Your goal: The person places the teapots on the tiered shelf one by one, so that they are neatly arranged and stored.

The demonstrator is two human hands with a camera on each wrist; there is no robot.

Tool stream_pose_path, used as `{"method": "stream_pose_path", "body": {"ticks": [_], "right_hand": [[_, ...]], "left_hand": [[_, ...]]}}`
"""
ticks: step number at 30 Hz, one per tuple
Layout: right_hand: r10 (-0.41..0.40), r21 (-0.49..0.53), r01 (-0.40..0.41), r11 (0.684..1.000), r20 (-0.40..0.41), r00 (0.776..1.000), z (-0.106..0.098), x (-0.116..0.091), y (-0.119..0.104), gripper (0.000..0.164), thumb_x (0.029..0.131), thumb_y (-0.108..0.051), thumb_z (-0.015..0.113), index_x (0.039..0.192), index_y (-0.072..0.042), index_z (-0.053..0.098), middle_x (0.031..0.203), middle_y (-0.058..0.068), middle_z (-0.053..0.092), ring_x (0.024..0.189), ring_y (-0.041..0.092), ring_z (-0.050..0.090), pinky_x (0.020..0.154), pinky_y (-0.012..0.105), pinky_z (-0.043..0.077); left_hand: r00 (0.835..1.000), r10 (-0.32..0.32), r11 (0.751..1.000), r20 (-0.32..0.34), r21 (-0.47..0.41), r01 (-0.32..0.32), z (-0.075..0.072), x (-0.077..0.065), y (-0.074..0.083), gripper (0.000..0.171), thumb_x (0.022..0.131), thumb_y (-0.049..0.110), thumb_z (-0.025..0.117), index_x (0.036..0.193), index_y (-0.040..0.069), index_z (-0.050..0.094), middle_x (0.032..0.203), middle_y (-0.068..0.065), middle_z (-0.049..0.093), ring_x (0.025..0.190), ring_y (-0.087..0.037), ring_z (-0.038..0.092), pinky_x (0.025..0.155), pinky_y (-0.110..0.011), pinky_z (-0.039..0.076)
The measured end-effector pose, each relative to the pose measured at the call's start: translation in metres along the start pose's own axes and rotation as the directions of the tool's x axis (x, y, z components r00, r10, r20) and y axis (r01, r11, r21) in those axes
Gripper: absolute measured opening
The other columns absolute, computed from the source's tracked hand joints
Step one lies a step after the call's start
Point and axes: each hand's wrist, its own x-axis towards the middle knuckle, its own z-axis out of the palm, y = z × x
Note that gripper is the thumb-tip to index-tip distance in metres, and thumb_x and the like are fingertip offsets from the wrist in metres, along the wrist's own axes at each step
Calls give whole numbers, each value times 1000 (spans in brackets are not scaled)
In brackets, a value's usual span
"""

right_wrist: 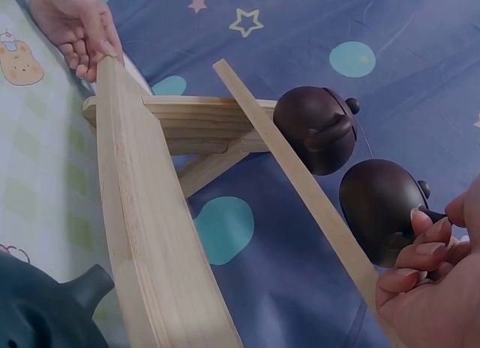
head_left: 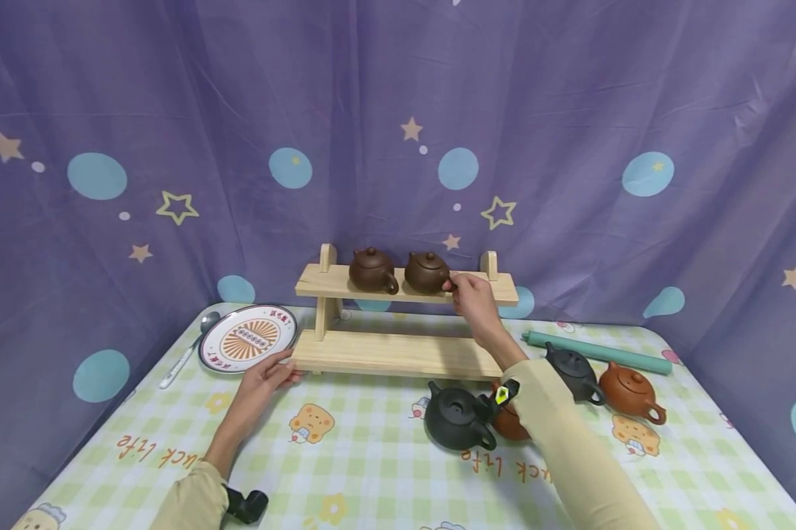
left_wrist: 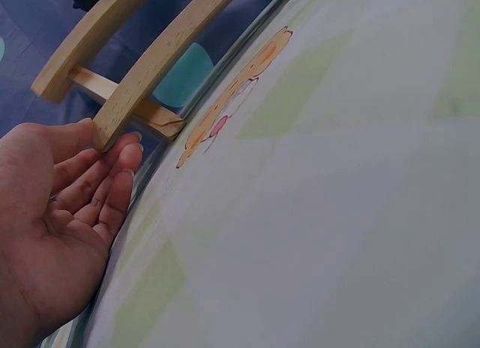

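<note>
A two-tier wooden shelf stands at the back of the table. Two dark brown teapots sit on its upper board; the left one stands by itself. My right hand pinches the handle of the right brown teapot, thumb and fingers around it in the right wrist view. At the lower board's left end, my left hand grips the corner, thumb on top and fingers beneath. A black teapot stands before the shelf, with a reddish-brown teapot partly hidden behind my right wrist.
Left of the shelf lie a patterned plate and a spoon. On the right are another black teapot, an orange-brown teapot and a rolled green cloth or mat. A purple curtain hangs close behind the shelf.
</note>
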Motion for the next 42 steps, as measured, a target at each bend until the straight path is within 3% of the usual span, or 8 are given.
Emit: {"method": "stream_pose_path", "body": {"ticks": [8,20,42], "right_hand": [[1,13,-1,1000,1,1000,2,2,2,30,107,-11,48,84,3,61,58,-3,40,48,4,29,44,17,24],[25,-112,-18,994,62,998,0,2,-1,33,111,-18,48,95,6,64,63,-1,43,54,8,33,51,23,28],[38,-155,-21,988,110,993,-5,3,-4,33,111,-19,47,105,9,63,61,-1,41,53,10,35,51,23,30]], "left_hand": [[1000,-6,1000,2,1,6,0,0,0,53,110,22,56,152,-7,43,120,-20,71,94,-9,70,88,-20,55],[1000,6,1000,-4,4,-6,0,0,0,53,110,22,56,151,-8,42,120,-22,71,93,-9,70,88,-20,56],[1000,-1,1000,3,-4,1,0,-1,0,54,109,23,57,152,-8,42,120,-21,71,93,-8,70,88,-19,55]]}}
